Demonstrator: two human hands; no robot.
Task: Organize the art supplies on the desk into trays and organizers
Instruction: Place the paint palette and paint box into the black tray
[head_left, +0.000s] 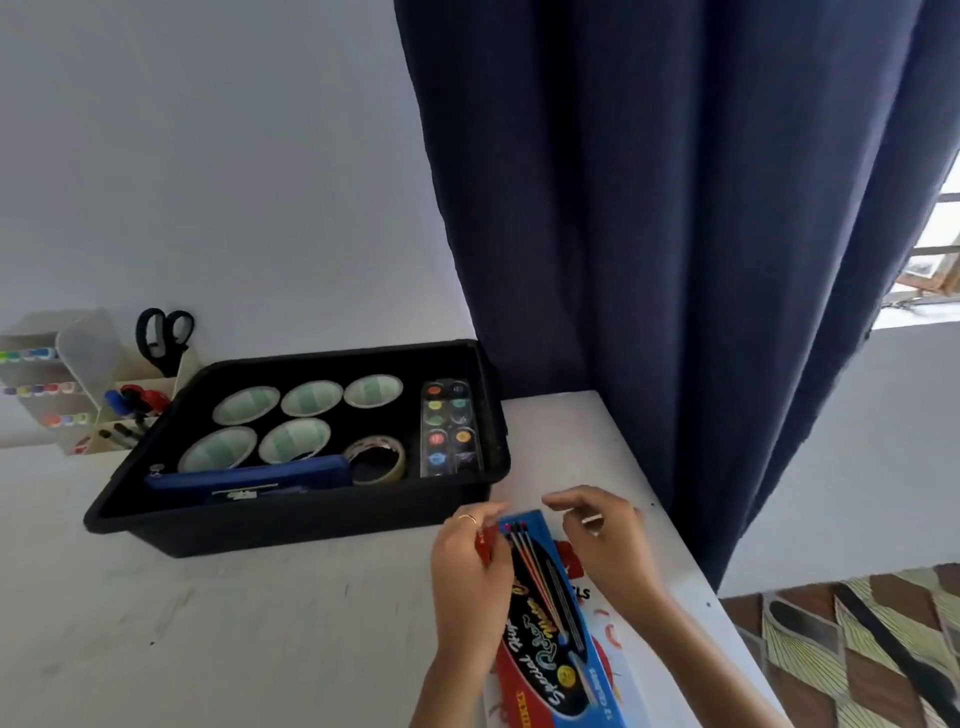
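the white bench (234, 623) carries a black tray (291, 519) holding tape rolls (244, 404) and a paint set (449, 428). just beside its front right corner lies a blue pencil box (561, 639). of the hands, the left hand (472, 571) pinches the box's far end; the right hand (608, 540) hovers above it, fingers relaxed, holding nothing.

A flat blue cardboard box of coloured pencils (550, 613) lies on the white table (208, 623) at 5 o'clock. The left grip (470, 566) holds the box's far left edge with curled fingers. The right grip (605, 540) hovers just beside the far end, fingers loosely bent, holding nothing. At 10 o'clock from them sits a black plastic tray (291, 525) holding five white tape rolls (296, 397), a clear tape roll (376, 460), a blue pencil case (249, 478) and a watercolour palette (451, 428) along its 3 o'clock wall. Farther toward 9 o'clock, a white desk organiser (78, 364) carries black-handled scissors (163, 338). A navy curtain (675, 208) hangs at 1 o'clock.
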